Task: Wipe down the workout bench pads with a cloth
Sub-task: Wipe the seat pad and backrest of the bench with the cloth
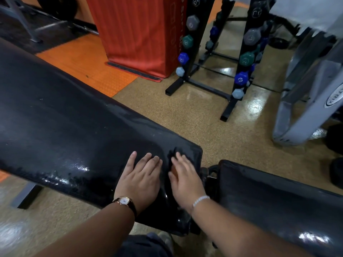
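Black vinyl of the long bench pad point(65, 127) bears both hands near its end corner beside the seat pad point(278, 201): left hand point(142, 178) flat with fingers straight, right hand point(185, 179) flat just beside it, fingertips at a dark crumple point(171, 153), cloth or not I cannot tell.

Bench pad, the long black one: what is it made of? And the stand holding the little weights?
The bench pad looks like black vinyl or faux leather over padding: it shines and wrinkles near its end. The weight stand looks like black-painted metal tubing: its feet show square, hollow ends.
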